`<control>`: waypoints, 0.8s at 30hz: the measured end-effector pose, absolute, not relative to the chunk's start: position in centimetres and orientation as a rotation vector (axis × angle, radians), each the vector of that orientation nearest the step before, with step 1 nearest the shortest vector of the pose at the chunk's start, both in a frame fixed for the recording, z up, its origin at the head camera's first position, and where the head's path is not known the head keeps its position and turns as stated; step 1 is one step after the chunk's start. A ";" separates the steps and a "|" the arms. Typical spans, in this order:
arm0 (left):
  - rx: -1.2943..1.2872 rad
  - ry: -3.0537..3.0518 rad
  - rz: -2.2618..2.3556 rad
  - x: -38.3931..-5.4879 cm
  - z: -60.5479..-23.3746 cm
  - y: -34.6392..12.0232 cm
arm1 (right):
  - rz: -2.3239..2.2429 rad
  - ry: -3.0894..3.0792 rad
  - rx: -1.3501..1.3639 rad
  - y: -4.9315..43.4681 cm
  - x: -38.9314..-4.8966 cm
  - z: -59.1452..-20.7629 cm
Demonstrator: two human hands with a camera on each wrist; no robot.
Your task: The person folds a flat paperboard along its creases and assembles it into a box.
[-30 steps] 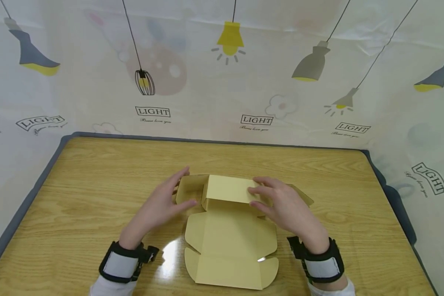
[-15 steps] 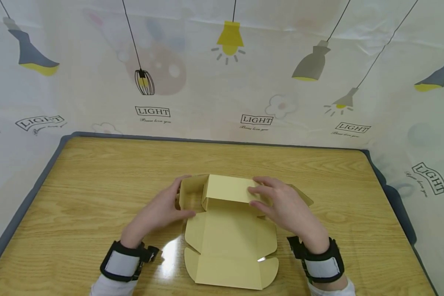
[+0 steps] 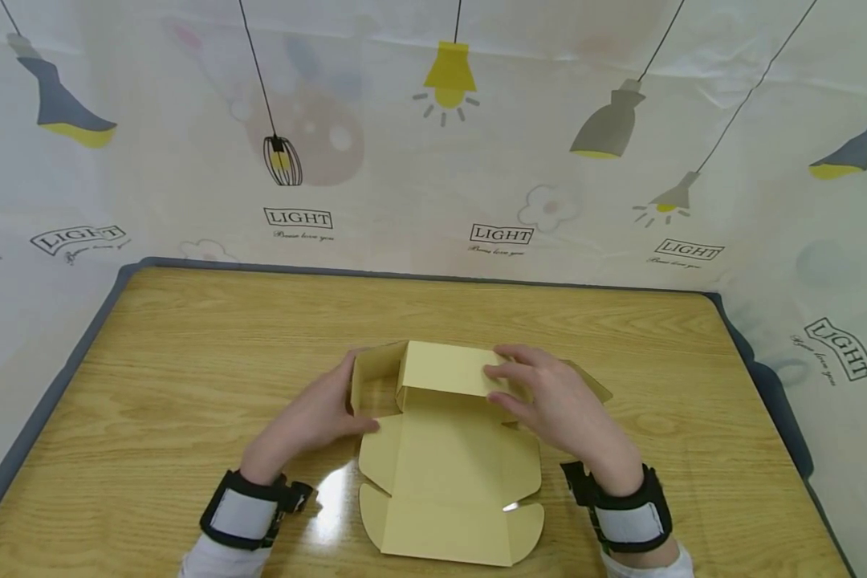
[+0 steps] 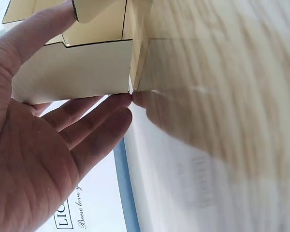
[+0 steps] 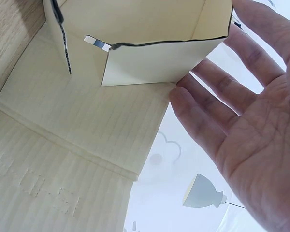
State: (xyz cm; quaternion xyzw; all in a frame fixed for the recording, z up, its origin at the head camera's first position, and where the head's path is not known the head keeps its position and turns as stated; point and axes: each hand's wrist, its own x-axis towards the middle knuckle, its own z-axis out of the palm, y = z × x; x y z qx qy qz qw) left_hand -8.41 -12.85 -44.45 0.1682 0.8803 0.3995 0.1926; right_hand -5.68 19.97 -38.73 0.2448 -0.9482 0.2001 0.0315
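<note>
Evidently, a part-folded cardboard box (image 3: 451,457) is being worked between both hands at the near middle of the tabletop (image 3: 188,353), its far end raised and its near part laid flat toward the person. The left side flap (image 3: 379,359) is flanked by the left hand (image 3: 314,413), spread wide, with nearly straight fingers set against the outside and the thumb reaching round the near edge. The raised panel (image 3: 448,369) is touched near its right end by the right hand (image 3: 563,393), also spread, with nothing visibly clasped.

For clean folding, the left side flap is probably best pressed in evenly along its whole crease, while the raised panel is steadied lightly by the other hand; if the thin card is squeezed at one corner, it may buckle.

At the right, another flap (image 3: 585,377) is seen sticking outward, partly covered by the hand. The left thumb could be caught on the rounded tab (image 3: 378,449) just beneath it. Perforated slots (image 5: 31,181) are shown by the right wrist view. Behind, a lamp-printed backdrop (image 3: 383,233) is seen, and wrist straps (image 3: 242,514) are worn.
</note>
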 end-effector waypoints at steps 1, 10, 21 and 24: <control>0.474 2.480 1.108 -8.4 -44.5 -12.8 | 0.617 -2.920 0.756 20.0 -5.7 -38.7; 0.538 2.541 1.071 -8.1 -44.6 -12.5 | 0.626 -2.930 0.742 19.9 -5.5 -38.6; 0.480 2.631 0.922 -7.7 -44.6 -12.0 | 0.623 -2.932 0.737 19.9 -5.5 -38.5; 0.480 2.633 0.911 -7.6 -44.7 -11.9 | 0.622 -2.934 0.735 19.9 -5.5 -38.5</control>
